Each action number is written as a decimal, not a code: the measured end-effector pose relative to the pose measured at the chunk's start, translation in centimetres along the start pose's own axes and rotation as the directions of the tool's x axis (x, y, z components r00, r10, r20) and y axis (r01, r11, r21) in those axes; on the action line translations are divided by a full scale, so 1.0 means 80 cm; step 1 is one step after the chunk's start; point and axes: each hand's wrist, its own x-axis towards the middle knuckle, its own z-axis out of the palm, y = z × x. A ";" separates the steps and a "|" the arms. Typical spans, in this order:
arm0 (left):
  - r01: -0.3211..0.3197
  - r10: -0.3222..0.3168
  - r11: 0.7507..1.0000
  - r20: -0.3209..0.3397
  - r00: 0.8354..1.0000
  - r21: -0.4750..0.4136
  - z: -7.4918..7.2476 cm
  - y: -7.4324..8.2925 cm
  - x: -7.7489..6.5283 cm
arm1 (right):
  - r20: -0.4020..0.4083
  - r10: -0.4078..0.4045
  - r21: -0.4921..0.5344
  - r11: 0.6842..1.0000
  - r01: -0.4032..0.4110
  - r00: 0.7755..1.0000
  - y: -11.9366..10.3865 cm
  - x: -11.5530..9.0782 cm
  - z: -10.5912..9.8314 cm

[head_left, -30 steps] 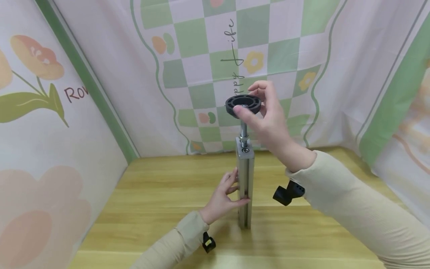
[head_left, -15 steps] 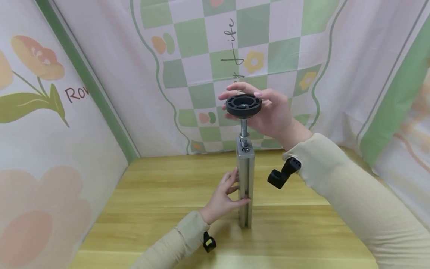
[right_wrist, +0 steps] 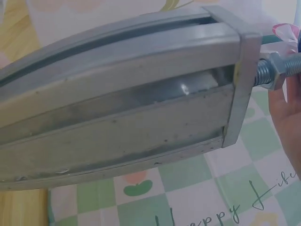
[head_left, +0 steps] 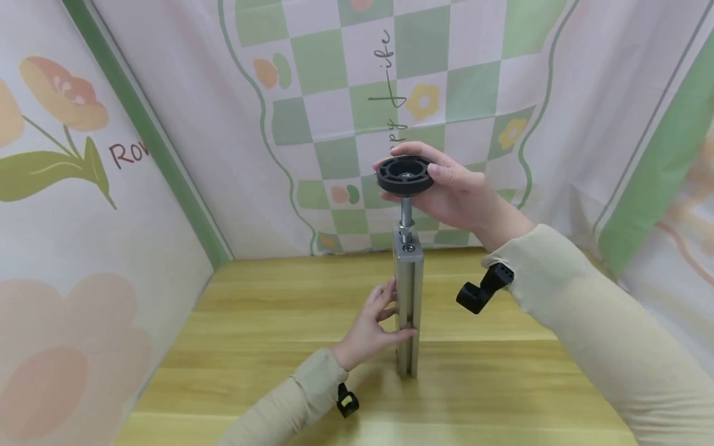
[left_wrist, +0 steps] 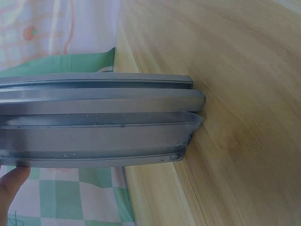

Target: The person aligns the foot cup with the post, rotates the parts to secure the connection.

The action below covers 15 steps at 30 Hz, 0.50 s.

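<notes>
An aluminium extrusion profile (head_left: 403, 291) stands upright on the wooden table, with a flat end plate (right_wrist: 244, 70) on top. My left hand (head_left: 362, 337) grips it at mid-height, thumb across the near face and fingers behind. From the plate rises a threaded bolt (head_left: 406, 212) with a hex nut (right_wrist: 278, 70) around it, topped by a black round levelling foot (head_left: 405, 186). My right hand (head_left: 460, 195) holds this foot by its rim, thumb on the right side and fingers behind. In the left wrist view the profile's lower end (left_wrist: 188, 136) meets the table.
The wooden table (head_left: 268, 297) spreads around the profile and reaches the patterned cloth curtain (head_left: 334, 111) at the back. More printed cloth (head_left: 67, 217) hangs at the left and right. A black wrist mount (head_left: 484, 288) hangs below the right sleeve.
My right thumb has gone from the foot's near side to its right rim. The right fingers stretched out behind the foot, then closed in on it. My left hand stays put.
</notes>
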 end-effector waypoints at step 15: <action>-0.016 0.016 1.000 -0.001 1.000 -0.004 -0.002 0.002 0.003 | -0.151 -0.022 -0.171 0.985 -0.004 0.988 -0.008 -0.005 0.014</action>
